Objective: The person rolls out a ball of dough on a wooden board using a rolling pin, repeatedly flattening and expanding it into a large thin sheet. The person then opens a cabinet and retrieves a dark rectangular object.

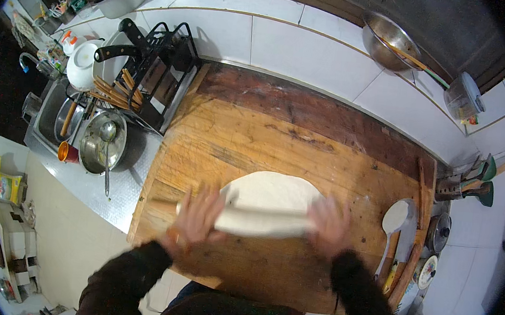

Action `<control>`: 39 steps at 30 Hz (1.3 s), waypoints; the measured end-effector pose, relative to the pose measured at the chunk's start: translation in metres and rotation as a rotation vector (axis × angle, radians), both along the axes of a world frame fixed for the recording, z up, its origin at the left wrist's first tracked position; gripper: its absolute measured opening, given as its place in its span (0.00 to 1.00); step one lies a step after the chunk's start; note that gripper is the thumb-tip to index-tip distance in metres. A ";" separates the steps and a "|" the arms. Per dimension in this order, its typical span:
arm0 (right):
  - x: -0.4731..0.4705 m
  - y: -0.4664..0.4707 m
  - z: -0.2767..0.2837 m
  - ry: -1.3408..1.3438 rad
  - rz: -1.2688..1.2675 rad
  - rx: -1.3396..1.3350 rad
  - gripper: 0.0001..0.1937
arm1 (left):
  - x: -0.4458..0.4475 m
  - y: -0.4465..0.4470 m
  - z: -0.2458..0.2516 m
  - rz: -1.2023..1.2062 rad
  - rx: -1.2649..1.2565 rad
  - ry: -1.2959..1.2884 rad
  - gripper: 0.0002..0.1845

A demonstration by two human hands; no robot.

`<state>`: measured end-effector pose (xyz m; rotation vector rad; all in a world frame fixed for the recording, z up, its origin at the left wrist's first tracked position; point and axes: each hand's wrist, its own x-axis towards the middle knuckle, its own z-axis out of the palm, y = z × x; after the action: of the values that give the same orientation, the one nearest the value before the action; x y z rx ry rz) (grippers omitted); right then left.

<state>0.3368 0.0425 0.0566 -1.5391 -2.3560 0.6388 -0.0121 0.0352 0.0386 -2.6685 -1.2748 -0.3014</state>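
A flat, pale sheet of dough (276, 190) lies on a large wooden board (236, 133) before me. Across its near part runs a rolling pin (269, 218), blurred by motion. My left hand (198, 216) bears on the pin's left part at the dough's left edge, fingers stretched forward and spread. On the pin's right part, at the dough's right edge, my right hand (329, 225) is pressed in a similar way, more blurred. The pin's left end sticks out past my left hand; its right end is hidden. Both hands hold the pin down from above.
A black rack (165, 65) with knives and chopsticks stands at the back left, beside a steel pot (120, 143) holding a ladle. A white round-headed utensil (395, 216), a yellow-handled knife (391, 276) and wooden sticks (405, 275) lie along the board's right side.
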 end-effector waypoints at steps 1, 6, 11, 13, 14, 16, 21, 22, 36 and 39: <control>0.008 0.041 -0.002 -0.067 -0.089 0.081 0.29 | -0.006 0.030 -0.002 0.086 0.000 -0.007 0.47; 0.067 0.169 -0.045 -0.214 -0.295 0.094 0.26 | -0.060 0.128 -0.019 0.551 -0.332 -0.210 0.36; 0.088 0.135 -0.062 -0.207 -0.248 0.188 0.22 | -0.100 0.063 -0.045 0.536 -0.321 -0.296 0.21; 0.085 0.117 -0.057 -0.153 -0.244 0.280 0.20 | -0.097 0.039 -0.046 0.429 -0.192 -0.388 0.18; 0.084 0.108 -0.053 -0.148 -0.221 0.276 0.19 | -0.093 0.027 -0.045 0.415 -0.160 -0.447 0.17; 0.088 0.089 -0.045 -0.031 -0.211 0.422 0.16 | -0.085 0.000 -0.042 0.418 -0.268 -0.412 0.17; 0.109 0.039 -0.030 -0.147 -0.195 0.314 0.16 | -0.067 -0.074 -0.042 0.263 -0.283 -0.523 0.22; 0.112 0.034 -0.028 -0.223 -0.216 0.245 0.18 | -0.064 -0.081 -0.044 0.251 -0.302 -0.483 0.22; 0.119 -0.032 -0.050 -0.486 -0.288 0.252 0.18 | -0.042 -0.143 -0.038 0.112 -0.199 -0.399 0.28; 0.118 -0.041 -0.040 -0.561 -0.293 0.193 0.17 | -0.036 -0.151 -0.040 0.033 -0.173 -0.419 0.27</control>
<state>0.4547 0.0011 0.0165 -2.1174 -2.3741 -0.1055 -0.0483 -0.1153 -0.0014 -2.8216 -1.5151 -0.8160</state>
